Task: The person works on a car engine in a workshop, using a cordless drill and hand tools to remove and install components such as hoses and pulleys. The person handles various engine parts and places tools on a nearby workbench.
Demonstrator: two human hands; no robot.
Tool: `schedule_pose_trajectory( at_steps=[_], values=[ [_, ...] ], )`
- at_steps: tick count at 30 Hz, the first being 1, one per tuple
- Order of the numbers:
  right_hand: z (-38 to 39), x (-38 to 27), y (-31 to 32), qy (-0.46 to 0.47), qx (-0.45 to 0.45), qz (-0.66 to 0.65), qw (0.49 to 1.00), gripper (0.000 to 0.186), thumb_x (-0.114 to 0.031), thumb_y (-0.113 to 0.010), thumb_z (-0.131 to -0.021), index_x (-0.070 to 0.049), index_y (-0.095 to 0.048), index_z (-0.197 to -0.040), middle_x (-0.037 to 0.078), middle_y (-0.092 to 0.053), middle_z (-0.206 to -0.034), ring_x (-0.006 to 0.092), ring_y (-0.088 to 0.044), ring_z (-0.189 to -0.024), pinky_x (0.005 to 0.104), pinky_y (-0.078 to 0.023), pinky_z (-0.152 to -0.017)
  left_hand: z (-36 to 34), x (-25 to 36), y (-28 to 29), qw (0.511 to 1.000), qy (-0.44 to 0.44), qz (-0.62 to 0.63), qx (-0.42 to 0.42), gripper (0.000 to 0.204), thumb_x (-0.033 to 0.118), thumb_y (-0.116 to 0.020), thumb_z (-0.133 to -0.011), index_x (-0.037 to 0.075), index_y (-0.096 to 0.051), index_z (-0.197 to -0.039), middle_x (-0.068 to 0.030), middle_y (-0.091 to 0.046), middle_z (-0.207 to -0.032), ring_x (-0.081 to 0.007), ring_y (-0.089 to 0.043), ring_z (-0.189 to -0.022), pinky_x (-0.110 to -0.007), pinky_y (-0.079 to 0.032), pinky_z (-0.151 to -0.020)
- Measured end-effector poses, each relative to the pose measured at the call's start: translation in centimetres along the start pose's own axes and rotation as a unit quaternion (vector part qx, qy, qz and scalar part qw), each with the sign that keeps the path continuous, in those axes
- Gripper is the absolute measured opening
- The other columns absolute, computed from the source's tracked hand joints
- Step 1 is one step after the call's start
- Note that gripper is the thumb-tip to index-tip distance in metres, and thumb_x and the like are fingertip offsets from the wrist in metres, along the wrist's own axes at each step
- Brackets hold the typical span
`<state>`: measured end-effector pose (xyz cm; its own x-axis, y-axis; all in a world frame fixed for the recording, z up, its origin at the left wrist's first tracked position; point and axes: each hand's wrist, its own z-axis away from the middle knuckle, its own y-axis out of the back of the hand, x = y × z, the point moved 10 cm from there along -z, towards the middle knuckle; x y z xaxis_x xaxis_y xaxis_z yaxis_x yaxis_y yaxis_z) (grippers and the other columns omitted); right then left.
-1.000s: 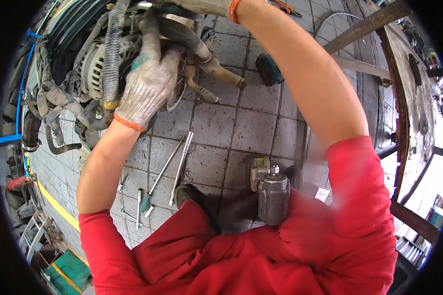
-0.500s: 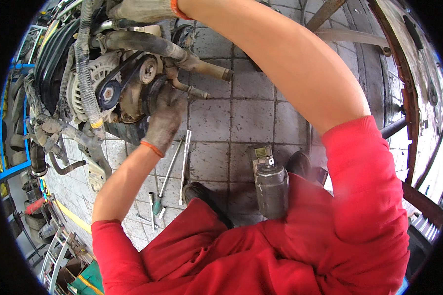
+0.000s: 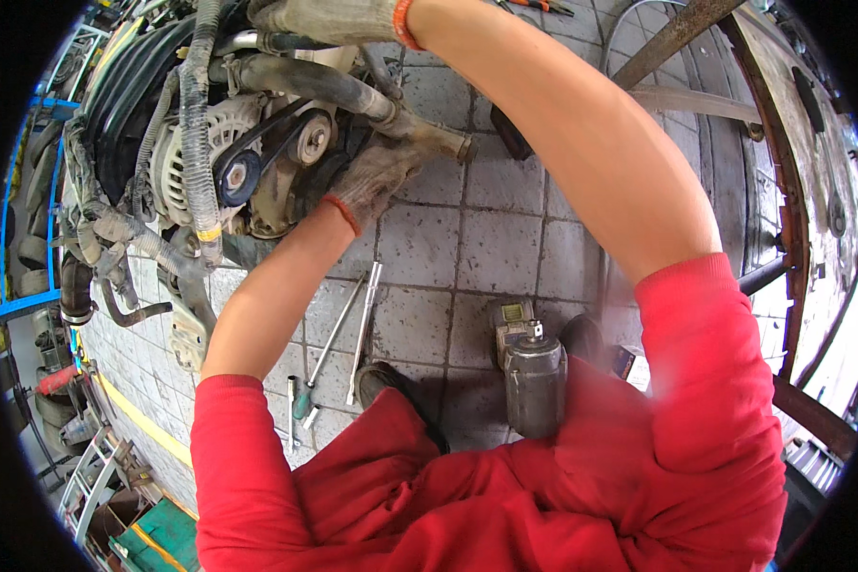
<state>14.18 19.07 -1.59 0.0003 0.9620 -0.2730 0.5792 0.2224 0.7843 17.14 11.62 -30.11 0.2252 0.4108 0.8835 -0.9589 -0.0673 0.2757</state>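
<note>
My left hand point(image 3: 377, 181), in a grey-brown work glove with an orange cuff, is at the front of a dirty engine, just under a thick metal pipe point(image 3: 434, 140). Its fingers look closed around a small pipe, which the glove mostly hides. My right hand point(image 3: 329, 19), in a similar glove, is over the engine's far side by the upper hoses. The top edge of the picture cuts it off, so its grip is unclear. Close to both hands are a belt pulley point(image 3: 312, 138), a blue-black pulley point(image 3: 237, 177), an alternator point(image 3: 173, 172) and a ribbed hose point(image 3: 196, 124).
A dark cylindrical power tool point(image 3: 534, 377) stands between my feet on the tiled floor point(image 3: 415, 238). Left of it lie a long metal wrench point(image 3: 366, 329) and a green-handled screwdriver point(image 3: 303, 402). A rusty metal frame point(image 3: 782, 172) runs along the right; pliers point(image 3: 543, 6) lie at the top.
My left hand has moved up and right from beside the lower pulley to the small pipe. My right hand stays over the far side of the engine. The whole view has shifted slightly.
</note>
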Motion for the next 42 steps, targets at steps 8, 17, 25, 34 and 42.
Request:
schedule_pose_trajectory(
  at_steps=[8,17,25,34,42],
  values=[
    [1.8,-0.7,2.0,-0.129,0.071,0.072,0.986,0.041,-0.041,-0.059,-0.1,-0.016,-0.078,-0.126,0.018,-0.073,-0.133,0.0412,-0.069,-0.124,0.0517,-0.056,-0.103,4.4,1.2,4.1,0.988,0.02,-0.014,0.152,0.051,0.036,-0.074,-0.106,0.0,-0.065,-0.141,-0.0087,-0.069,-0.131,-0.0189,-0.063,-0.118,-0.033,-0.052,-0.101],
    [-0.5,-0.1,-2.4,0.081,-0.13,0.196,0.969,0.03,-0.023,-0.057,-0.1,-0.02,-0.081,-0.117,0.014,-0.077,-0.118,0.0378,-0.072,-0.112,0.0519,-0.055,-0.096,5.3,4.4,7.4,0.938,-0.004,-0.053,0.341,0.078,0.051,-0.079,-0.097,0.0,-0.053,-0.149,-0.0158,-0.067,-0.139,-0.0303,-0.062,-0.13,-0.042,-0.046,-0.113],
    [1.2,-2.8,0.0,0.203,0.022,0.092,0.975,0.033,-0.023,-0.061,-0.102,-0.015,-0.078,-0.129,0.016,-0.072,-0.136,0.0342,-0.071,-0.122,0.0473,-0.056,-0.104,4.2,1.0,8.6,0.959,-0.119,-0.022,0.255,0.067,0.047,-0.076,-0.1,0.0,-0.058,-0.143,-0.0189,-0.067,-0.136,-0.0333,-0.065,-0.125,-0.041,-0.049,-0.108],
    [1.3,0.0,-4.2,0.169,0.002,0.124,0.978,0.036,-0.024,-0.06,-0.106,-0.02,-0.075,-0.138,0.01,-0.07,-0.145,0.0324,-0.071,-0.128,0.0431,-0.057,-0.109,6.6,3.4,8.6,0.957,-0.122,-0.145,0.218,0.037,0.021,-0.078,-0.101,0.001,-0.064,-0.129,-0.0138,-0.069,-0.121,-0.0254,-0.066,-0.108,-0.04,-0.055,-0.096],
    [0.9,3.6,-6.0,0.151,0.038,0.032,0.987,0.039,-0.029,-0.061,-0.106,-0.016,-0.074,-0.14,0.012,-0.069,-0.147,0.0337,-0.07,-0.128,0.0418,-0.055,-0.11,10.3,12.5,6.4,0.903,-0.057,-0.348,0.245,0.039,0.026,-0.078,-0.101,0.002,-0.067,-0.129,-0.0193,-0.073,-0.12,-0.0372,-0.073,-0.105,-0.044,-0.06,-0.088]
  ],
)
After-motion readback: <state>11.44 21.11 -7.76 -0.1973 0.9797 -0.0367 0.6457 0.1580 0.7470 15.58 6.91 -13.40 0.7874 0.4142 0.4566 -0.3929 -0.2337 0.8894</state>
